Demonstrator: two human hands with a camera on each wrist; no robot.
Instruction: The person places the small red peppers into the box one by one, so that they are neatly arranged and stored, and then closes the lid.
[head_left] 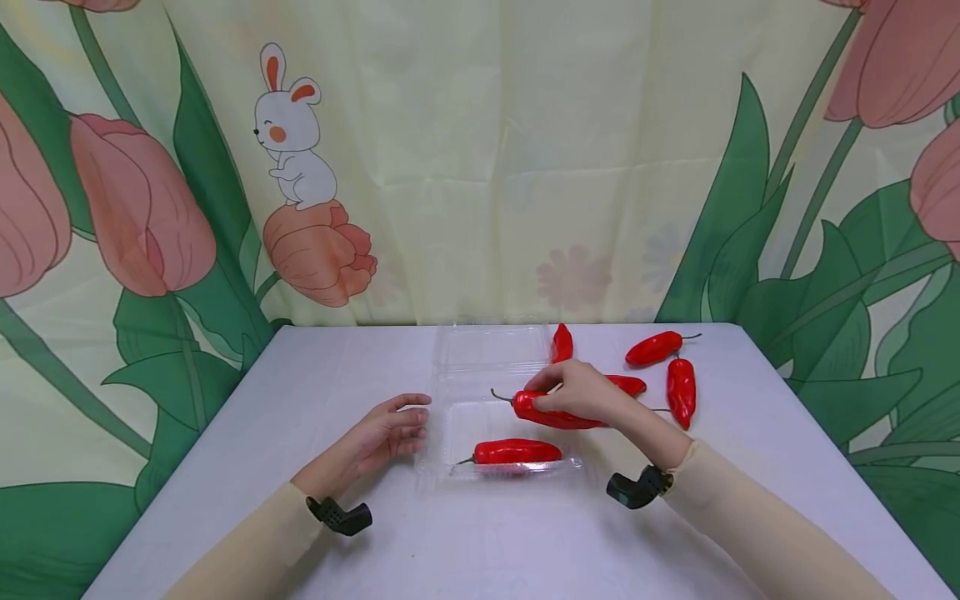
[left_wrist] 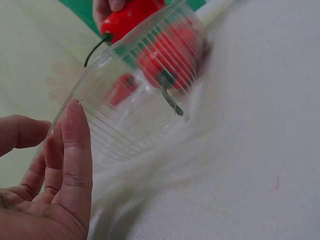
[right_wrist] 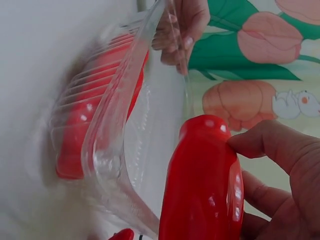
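Note:
A clear plastic box [head_left: 459, 425] with its lid [head_left: 492, 346] folded back lies on the table. Inside, along the near wall, is one red pepper [head_left: 517, 452], its stem to the left. My right hand [head_left: 581, 390] pinches another red pepper [head_left: 558, 414] between thumb and fingers above the box's right part; the right wrist view shows this pepper [right_wrist: 202, 175] close up beside the box wall. At the box's left side my left hand [head_left: 390, 433] has its fingers relaxed, close to the rim [left_wrist: 75, 90]; whether they touch it I cannot tell.
To the right of the box lie several more red peppers, one at the back [head_left: 562, 343], one partly behind my right hand [head_left: 628, 385], and two further right [head_left: 654, 349], [head_left: 681, 392]. A printed curtain [head_left: 480, 167] hangs behind the white table [head_left: 360, 358].

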